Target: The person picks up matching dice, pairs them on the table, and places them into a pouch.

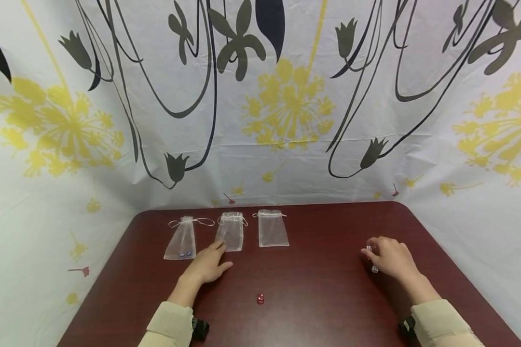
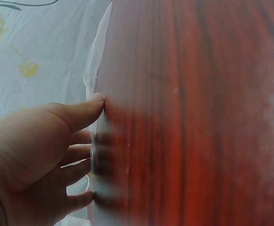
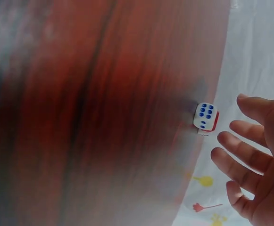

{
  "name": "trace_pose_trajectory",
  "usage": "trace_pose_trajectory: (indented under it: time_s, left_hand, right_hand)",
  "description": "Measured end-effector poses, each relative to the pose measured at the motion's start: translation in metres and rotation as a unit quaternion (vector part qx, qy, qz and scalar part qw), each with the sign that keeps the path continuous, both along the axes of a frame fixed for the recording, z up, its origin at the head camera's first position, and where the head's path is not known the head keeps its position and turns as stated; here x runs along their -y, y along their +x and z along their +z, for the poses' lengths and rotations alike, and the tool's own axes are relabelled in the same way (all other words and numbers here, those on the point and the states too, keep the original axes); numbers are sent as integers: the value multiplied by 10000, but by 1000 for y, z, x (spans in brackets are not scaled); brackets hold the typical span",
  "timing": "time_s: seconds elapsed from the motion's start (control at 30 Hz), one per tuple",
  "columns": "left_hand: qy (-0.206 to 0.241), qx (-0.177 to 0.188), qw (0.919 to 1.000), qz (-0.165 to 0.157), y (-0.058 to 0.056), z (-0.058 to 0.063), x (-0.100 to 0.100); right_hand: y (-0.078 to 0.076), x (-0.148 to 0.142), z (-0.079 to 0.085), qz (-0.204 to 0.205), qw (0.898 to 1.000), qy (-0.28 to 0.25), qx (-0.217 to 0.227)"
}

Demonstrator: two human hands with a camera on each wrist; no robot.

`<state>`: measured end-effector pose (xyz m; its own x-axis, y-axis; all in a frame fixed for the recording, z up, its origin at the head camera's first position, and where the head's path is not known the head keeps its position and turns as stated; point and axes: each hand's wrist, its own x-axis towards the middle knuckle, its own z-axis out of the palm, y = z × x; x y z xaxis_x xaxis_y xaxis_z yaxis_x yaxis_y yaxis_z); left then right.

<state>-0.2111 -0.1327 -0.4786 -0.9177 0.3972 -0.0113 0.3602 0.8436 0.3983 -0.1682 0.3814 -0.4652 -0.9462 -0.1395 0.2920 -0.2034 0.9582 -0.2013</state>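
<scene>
In the head view, my left hand (image 1: 206, 264) lies with fingers outstretched, fingertips at the lower edge of the middle sheer drawstring pouch (image 1: 231, 230). The left wrist view shows its thumb and fingers apart, near the table top. To its left sits another pouch (image 1: 179, 241) with blue dice (image 1: 185, 254) inside. My right hand (image 1: 394, 259) hovers by a small group of dice, its fingers loosely bent and apart from them. A white die (image 1: 375, 269) is visible there; the right wrist view shows a white die (image 3: 204, 114) with blue pips before a red one (image 3: 216, 121).
A third sheer pouch (image 1: 273, 230) lies flat to the right of the other two. One red die (image 1: 260, 299) rests alone near the middle of the dark red table (image 1: 321, 289). Patterned cloth (image 1: 286, 168) hangs behind the table and along its sides.
</scene>
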Motion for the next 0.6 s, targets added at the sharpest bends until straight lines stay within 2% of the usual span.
trace_pose_trajectory:
  time_s: [0.2, 0.6]
  left_hand:
    - [-4, -44, 10000, -30, 1, 0, 1]
    - [11, -52, 10000, -7, 0, 1, 1]
  right_hand:
    - [-1, 1, -3, 81, 9997, -19, 248]
    - [-3, 3, -3, 204, 9991, 55, 368]
